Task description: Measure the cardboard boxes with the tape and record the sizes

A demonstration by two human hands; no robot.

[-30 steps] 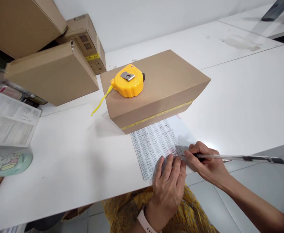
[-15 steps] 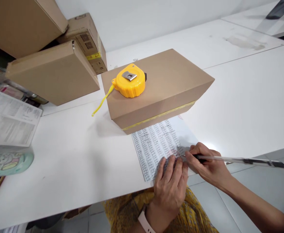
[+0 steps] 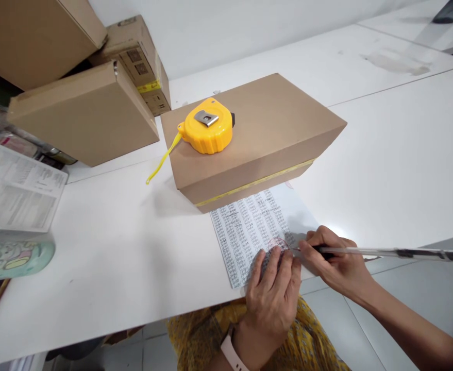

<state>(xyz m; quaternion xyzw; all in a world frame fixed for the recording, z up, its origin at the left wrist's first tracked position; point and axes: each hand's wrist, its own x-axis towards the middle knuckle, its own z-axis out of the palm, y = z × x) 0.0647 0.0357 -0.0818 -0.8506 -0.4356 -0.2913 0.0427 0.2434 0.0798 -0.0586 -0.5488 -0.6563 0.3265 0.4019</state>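
A sheet of paper (image 3: 245, 232) covered in columns of handwriting lies at the table's near edge, its far end under or against a cardboard box (image 3: 265, 123). My left hand (image 3: 272, 288) rests flat on the paper's lower part, fingers stretched out. In my right hand (image 3: 338, 263) a pen (image 3: 400, 252) is pinched between thumb and fingers, its tip at the paper just right of my left fingertips. Part of a red stamp mark shows above my left fingers. On the box sits a yellow tape measure (image 3: 208, 126) with a metal clip and a yellow strap.
More cardboard boxes (image 3: 83, 113) are stacked at the back left. A printed sheet (image 3: 17, 185) and a pale green patterned item (image 3: 15, 260) lie at the left edge. The white table (image 3: 114, 268) ends just in front of my lap.
My right hand and the pen have shifted slightly to the right. My left hand stays flat on the paper; the box and tape measure keep their places.
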